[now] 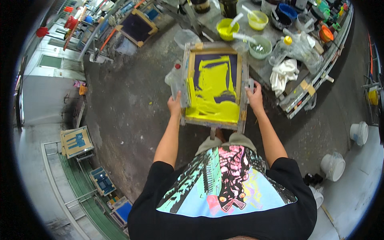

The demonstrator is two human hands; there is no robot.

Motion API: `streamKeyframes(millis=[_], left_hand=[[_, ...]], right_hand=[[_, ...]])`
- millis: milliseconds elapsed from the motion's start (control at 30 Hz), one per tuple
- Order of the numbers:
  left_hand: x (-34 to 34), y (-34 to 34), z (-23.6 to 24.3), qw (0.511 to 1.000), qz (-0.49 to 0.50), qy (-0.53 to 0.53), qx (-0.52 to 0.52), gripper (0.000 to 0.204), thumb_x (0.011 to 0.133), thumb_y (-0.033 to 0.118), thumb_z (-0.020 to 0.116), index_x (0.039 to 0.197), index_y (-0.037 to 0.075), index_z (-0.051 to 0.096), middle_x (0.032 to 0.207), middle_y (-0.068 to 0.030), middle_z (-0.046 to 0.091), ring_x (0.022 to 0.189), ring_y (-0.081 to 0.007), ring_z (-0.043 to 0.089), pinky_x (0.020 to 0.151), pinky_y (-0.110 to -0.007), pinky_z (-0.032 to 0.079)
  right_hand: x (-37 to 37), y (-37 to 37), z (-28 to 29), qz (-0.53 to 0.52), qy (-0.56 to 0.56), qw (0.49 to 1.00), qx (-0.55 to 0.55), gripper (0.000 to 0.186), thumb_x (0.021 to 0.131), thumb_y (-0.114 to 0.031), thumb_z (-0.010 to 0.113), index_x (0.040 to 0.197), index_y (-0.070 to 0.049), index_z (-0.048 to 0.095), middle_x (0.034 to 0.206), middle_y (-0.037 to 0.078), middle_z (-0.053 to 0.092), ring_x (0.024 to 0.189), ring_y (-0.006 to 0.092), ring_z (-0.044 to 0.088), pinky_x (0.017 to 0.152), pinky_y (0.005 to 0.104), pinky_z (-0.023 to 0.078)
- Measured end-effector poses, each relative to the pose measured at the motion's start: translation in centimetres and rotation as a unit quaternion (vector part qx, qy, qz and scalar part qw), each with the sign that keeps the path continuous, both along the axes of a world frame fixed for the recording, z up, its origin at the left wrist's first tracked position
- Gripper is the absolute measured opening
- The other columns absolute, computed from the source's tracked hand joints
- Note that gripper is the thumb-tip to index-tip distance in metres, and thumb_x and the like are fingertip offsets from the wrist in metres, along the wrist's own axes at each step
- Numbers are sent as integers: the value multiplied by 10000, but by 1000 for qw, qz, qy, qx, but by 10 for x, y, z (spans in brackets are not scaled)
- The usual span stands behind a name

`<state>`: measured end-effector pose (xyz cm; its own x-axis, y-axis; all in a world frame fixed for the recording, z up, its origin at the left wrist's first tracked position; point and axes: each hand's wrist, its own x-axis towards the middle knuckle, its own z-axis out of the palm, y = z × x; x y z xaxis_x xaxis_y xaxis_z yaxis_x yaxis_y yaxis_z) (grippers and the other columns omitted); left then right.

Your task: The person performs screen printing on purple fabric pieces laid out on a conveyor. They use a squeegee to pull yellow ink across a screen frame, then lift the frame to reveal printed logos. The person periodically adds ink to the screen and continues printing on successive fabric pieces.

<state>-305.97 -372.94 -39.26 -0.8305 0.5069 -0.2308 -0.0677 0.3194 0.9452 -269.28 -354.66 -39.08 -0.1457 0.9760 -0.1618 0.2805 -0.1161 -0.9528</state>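
Observation:
A screen-printing frame [245, 72] lies in front of me, its long sides running away from my body. Thick yellow ink [212, 112] is pooled along its near end and spread in uneven patches over the dark mesh [224, 96]. At the left side of the frame, my left hand [174, 105] is closed on a pale, translucent strip [175, 90]. My right hand [255, 97] is closed on a similar pale piece [251, 85] against the right side. Whether these pieces are fixed to the frame, I cannot tell.
A cluttered bench [260, 66] at the right holds a yellow ink bowl [228, 34], a pale green bowl [261, 50], a white cloth [285, 74] and several bottles. White buckets [333, 167] stand at the lower right. Other screens [77, 142] lean at the left.

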Motion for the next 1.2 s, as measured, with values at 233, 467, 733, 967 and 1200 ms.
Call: streamKeyframes(millis=[233, 467, 733, 967, 1200], left_hand=[[4, -5, -12, 965, 12, -260, 27, 560, 930, 349, 782, 1310, -32, 625, 1216, -111, 711, 1053, -230, 706, 909, -394, 554], [-38, -62, 18, 981, -48, -185, 30, 520, 892, 422, 811, 1153, -14, 701, 1076, -78, 734, 941, -178, 689, 852, -346, 528], [-179, -245, 86, 995, 28, -91, 33, 563, 845, 459, 846, 1120, -13, 709, 1031, -91, 728, 933, -176, 670, 886, -363, 497], [-309, -453, 146, 981, 191, -21, 10, 705, 836, 565, 813, 1133, -61, 681, 1110, -124, 694, 1069, -228, 612, 1000, -389, 435], [-342, -574, 157, 927, 371, 37, -29, 702, 841, 559, 808, 1156, -56, 684, 1140, -149, 693, 1096, -254, 612, 1012, -408, 430]], right_hand=[[-21, 17, 26, -37, 14, 999, -9, 552, 883, -243, 759, 1366, -87, 543, 1325, 160, 620, 1216, 289, 595, 1037, 391, 457], [-59, -36, 51, -84, -10, 996, -27, 417, 893, -233, 759, 1248, -75, 607, 1110, 115, 669, 1001, 253, 649, 897, 365, 501], [-254, -152, 71, -4, 110, 993, -36, 327, 952, -146, 710, 1253, -54, 619, 1036, 44, 639, 884, 128, 583, 803, 306, 485], [-463, -280, 117, 193, 181, 957, -116, 358, 982, -181, 683, 1324, -124, 596, 794, -33, 559, 627, 63, 459, 568, 258, 381], [-601, -359, 128, 335, 201, 900, -192, 269, 983, -193, 687, 1242, -127, 654, 696, -83, 482, 549, 29, 382, 492, 231, 303]])
